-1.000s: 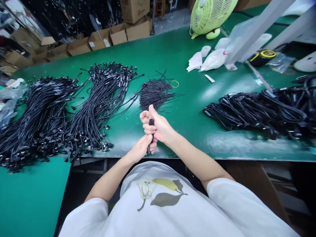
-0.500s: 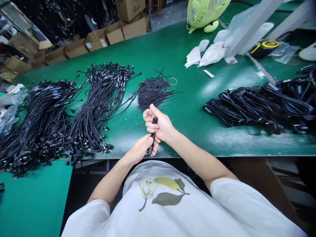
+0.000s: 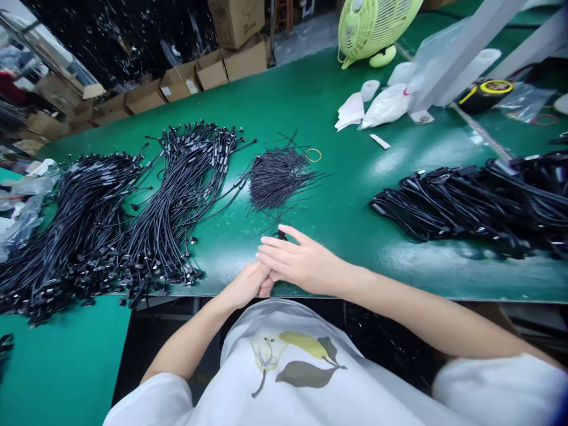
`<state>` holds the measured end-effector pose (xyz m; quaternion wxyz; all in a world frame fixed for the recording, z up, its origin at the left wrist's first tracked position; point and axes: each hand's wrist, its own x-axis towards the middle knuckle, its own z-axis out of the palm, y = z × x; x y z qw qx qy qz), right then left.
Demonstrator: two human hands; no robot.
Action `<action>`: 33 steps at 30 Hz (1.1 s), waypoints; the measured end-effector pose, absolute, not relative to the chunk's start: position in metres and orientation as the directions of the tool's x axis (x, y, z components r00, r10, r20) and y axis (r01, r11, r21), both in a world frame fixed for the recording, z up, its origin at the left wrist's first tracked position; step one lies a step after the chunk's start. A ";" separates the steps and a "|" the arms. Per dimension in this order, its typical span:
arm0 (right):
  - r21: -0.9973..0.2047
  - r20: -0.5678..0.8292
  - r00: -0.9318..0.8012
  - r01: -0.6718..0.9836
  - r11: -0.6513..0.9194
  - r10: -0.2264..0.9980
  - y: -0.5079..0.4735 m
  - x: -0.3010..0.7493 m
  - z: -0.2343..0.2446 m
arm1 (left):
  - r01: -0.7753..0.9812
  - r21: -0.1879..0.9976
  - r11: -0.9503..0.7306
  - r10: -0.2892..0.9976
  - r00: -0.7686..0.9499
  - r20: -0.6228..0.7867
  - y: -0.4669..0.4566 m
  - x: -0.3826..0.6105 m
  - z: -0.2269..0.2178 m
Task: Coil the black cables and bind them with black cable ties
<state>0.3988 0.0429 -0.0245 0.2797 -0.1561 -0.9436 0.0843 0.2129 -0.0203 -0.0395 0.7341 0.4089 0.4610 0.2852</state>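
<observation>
**Head view: both hands meet at the bench edge over a small black part**

Head view, left to right: two heaps of black cable assemblies (image 3: 110, 219) lie fanned across the green bench (image 3: 310, 89). Next to them sits a smaller bundle of thin black ties (image 3: 277, 174) with a yellow rubber band (image 3: 313, 155) at its far edge. Below that bundle, at the near edge, the left hand (image 3: 246, 284) is curled with fingers drawn together, touching the right hand (image 3: 302, 263) from beneath; whether it grips anything is hidden. The right hand lies flat, fingers stretched out and slightly apart, clamped on nothing visible. A small black cable piece (image 3: 280, 235) pokes out just beyond its fingertips; it is dark, slim and mostly covered, so its shape is hard to tell. Further right lies a heap of thicker coiled cables (image 3: 465, 201).

With the hands this close to the edge, the piece could slip off and drop under the bench, or get lost among the loose ties nearby.
</observation>
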 end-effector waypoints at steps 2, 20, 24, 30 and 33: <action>-0.027 0.382 -0.888 0.266 0.964 0.256 0.035 0.404 -0.036 | 0.099 0.884 0.457 0.763 0.466 -0.447 -0.020 0.209 -0.042; 0.105 0.186 -0.959 0.238 0.966 0.216 0.037 0.414 -0.062 | 0.494 0.845 0.207 0.758 0.464 -0.457 -0.013 0.217 -0.065; 0.032 0.153 -0.959 0.247 0.968 0.240 0.043 0.411 -0.061 | 0.540 0.832 0.127 0.815 0.421 -0.398 -0.015 0.215 -0.066; -0.065 0.080 -0.949 0.301 0.951 0.306 0.056 0.391 -0.063 | 0.603 0.797 0.032 0.917 0.299 -0.263 -0.010 0.206 -0.064; -0.297 0.092 -0.952 0.252 0.921 0.290 0.067 0.380 -0.065 | 0.486 0.859 0.164 0.912 0.258 -0.320 -0.005 0.202 -0.067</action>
